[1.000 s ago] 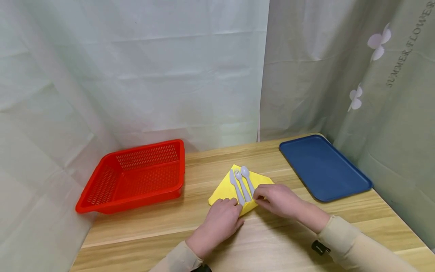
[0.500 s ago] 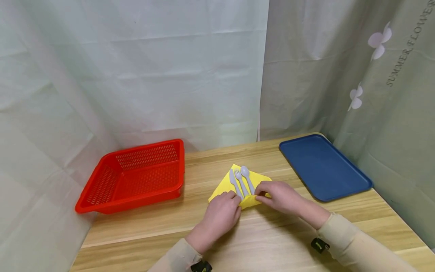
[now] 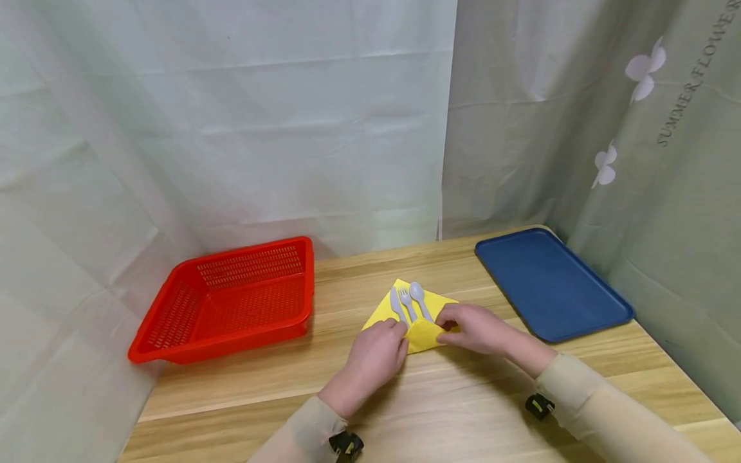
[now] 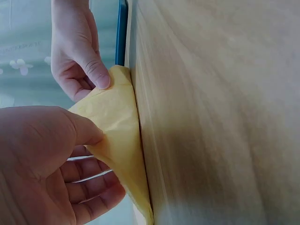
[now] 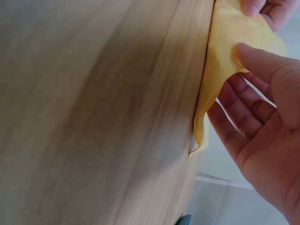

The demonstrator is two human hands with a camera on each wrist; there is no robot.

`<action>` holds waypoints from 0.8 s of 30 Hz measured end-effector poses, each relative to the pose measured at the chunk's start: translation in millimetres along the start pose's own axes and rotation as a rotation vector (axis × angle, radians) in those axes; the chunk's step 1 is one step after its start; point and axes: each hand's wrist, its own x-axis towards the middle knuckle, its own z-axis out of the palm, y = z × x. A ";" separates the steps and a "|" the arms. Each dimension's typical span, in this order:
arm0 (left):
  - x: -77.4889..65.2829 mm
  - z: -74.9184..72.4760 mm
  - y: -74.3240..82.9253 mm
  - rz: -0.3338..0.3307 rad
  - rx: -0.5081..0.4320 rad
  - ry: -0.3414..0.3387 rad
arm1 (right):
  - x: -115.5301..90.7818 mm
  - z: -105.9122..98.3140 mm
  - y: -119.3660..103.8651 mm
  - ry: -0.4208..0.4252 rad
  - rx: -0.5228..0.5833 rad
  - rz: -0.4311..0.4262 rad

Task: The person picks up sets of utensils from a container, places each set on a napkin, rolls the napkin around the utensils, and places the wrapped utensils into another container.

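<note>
A yellow napkin [image 3: 425,338] lies on the table with its near side folded up over the handles of a light purple knife [image 3: 396,303], fork [image 3: 407,302] and spoon [image 3: 418,296]. The utensils' upper parts show above the fold; the lower handles are hidden. My left hand [image 3: 376,354] pinches the left end of the fold, its thumb on the napkin [image 4: 115,122] in the left wrist view. At the right end, my right hand [image 3: 477,329] pinches the fold between thumb and fingers, and the right wrist view shows that thumb pressed on the cloth [image 5: 225,40].
On the left stands a red perforated basket [image 3: 249,308]. A blue tray [image 3: 552,283] lies at the back right of the wooden table [image 3: 451,411]. Pale curtains [image 3: 324,128] hang close behind the table and along both sides.
Both hands have moved slightly away from the body, rolling the napkin's near side further up over the utensil handles. Less of the knife, fork and spoon shows now.
</note>
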 end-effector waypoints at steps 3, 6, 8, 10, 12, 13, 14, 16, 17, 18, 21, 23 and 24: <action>3.2 2.8 -1.6 -0.012 0.002 0.004 | 2.1 -0.6 2.1 -0.011 0.008 0.019; 5.9 5.1 -2.7 -0.028 -0.004 0.001 | 3.9 -0.5 3.7 -0.014 0.018 0.044; 7.4 6.3 -3.3 -0.038 -0.011 -0.004 | 4.7 -0.5 4.3 -0.013 0.028 0.063; 8.5 7.5 -3.8 -0.047 -0.017 -0.010 | 5.3 -0.2 4.7 -0.013 0.034 0.080; 9.5 8.6 -4.4 -0.053 -0.016 -0.012 | 5.7 0.1 4.8 -0.011 0.037 0.091; 10.1 9.1 -4.5 -0.056 -0.014 -0.011 | 6.1 0.3 4.7 -0.009 0.036 0.091; 10.7 9.6 -4.7 -0.058 -0.012 -0.008 | 6.6 0.7 4.6 -0.006 0.035 0.092; 11.9 10.7 -4.9 -0.066 -0.007 -0.006 | 7.6 1.4 4.2 0.001 0.031 0.092; 12.6 11.1 -4.9 -0.070 -0.005 -0.007 | 8.2 1.8 3.9 0.004 0.027 0.094; 13.2 11.5 -4.9 -0.077 -0.007 -0.008 | 8.7 2.2 3.5 0.006 0.023 0.098; 15.1 12.8 -4.9 -0.098 -0.015 -0.022 | 10.1 3.7 2.7 0.009 0.010 0.117; 16.3 13.2 -4.8 -0.110 -0.022 -0.028 | 11.0 4.7 2.2 0.011 0.000 0.131; 16.7 13.4 -4.5 -0.115 -0.024 -0.031 | 11.3 5.1 1.9 0.013 -0.005 0.137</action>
